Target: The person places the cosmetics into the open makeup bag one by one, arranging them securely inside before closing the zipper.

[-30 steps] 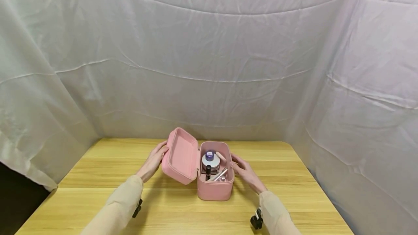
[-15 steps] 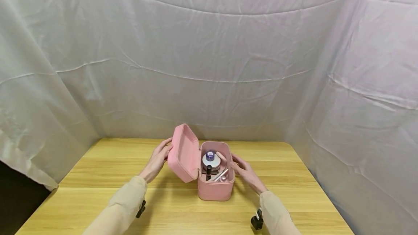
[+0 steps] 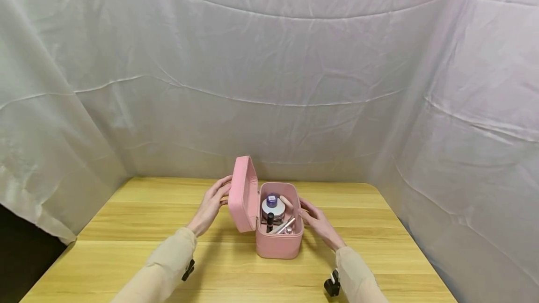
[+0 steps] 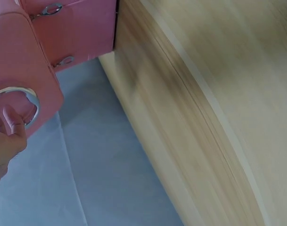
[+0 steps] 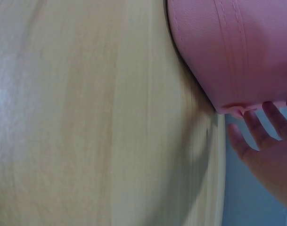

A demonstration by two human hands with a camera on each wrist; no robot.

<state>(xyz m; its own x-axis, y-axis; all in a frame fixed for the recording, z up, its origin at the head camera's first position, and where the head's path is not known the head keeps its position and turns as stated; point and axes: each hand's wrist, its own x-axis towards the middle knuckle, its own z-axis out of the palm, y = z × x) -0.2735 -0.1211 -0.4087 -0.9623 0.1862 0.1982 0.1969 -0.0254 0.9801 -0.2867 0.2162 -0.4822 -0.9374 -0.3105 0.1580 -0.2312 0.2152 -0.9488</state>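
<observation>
A pink makeup case (image 3: 278,246) stands upright on the table, its lid (image 3: 239,195) raised on the left side. My left hand (image 3: 212,205) touches the lid's outer face with extended fingers; in the left wrist view the fingers (image 4: 13,122) lie by a metal ring handle (image 4: 32,96). My right hand (image 3: 316,221) rests its fingertips against the case's right wall, fingers loosely extended in the right wrist view. Inside the case are a purple-lidded jar (image 3: 271,201), a white round container (image 3: 273,210), a black-capped tube (image 3: 270,222), a silver tube (image 3: 286,225) and a pale pink stick (image 3: 286,201).
The wooden table (image 3: 139,228) spreads around the case, with its far edge close behind. Grey-white cloth (image 3: 269,69) hangs at the back and both sides. Two zipper pulls (image 4: 65,61) hang on the pink case in the left wrist view.
My left hand has moved right and swung the lid up from a leaning-back tilt to nearly upright. The right hand stays at the case's right wall.
</observation>
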